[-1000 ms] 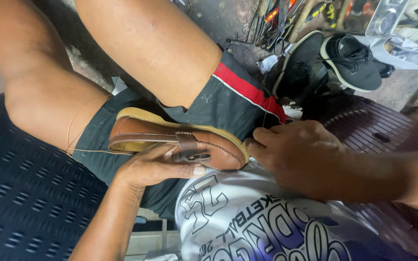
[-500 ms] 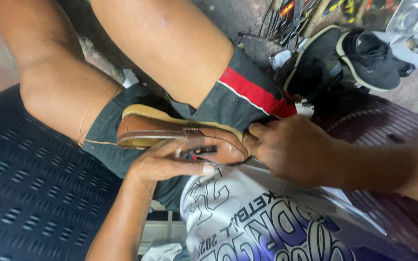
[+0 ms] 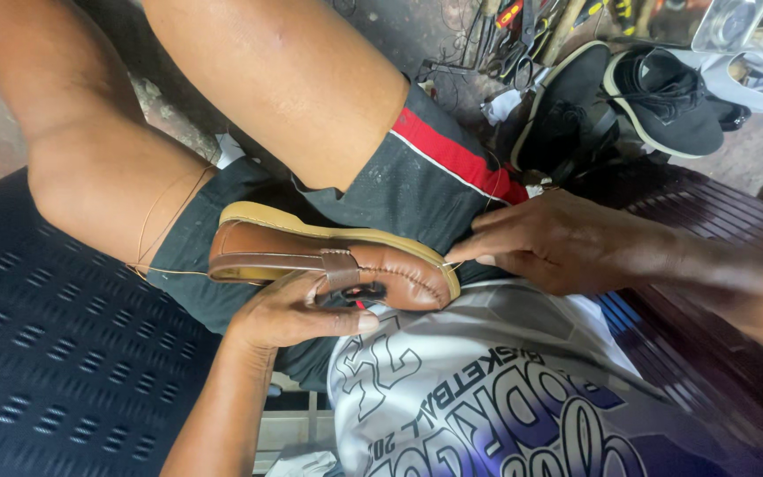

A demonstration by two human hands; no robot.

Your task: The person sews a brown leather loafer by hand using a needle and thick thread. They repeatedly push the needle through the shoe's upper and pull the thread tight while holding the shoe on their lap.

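A brown leather loafer (image 3: 311, 256) with a tan sole lies on its side on my lap, against my dark shorts. My left hand (image 3: 298, 309) grips its upper from below, thumb along the opening. At the toe, my right hand (image 3: 558, 243) has fingertips pinched together where sole meets leather, seemingly on a thin tan thread (image 3: 165, 265). That thread runs from the shoe across my left thigh. Whether a needle is in the fingers is too small to tell.
Black shoes with pale soles (image 3: 638, 102) lie on the ground beyond my knee, beside several hand tools (image 3: 523, 26). I sit on dark perforated plastic seating (image 3: 55, 353), with a maroon slatted surface (image 3: 708, 238) to the right.
My right hand's fingers have stretched out toward the toe of the loafer. The left hand keeps its hold on the shoe, and the view has shifted a little.
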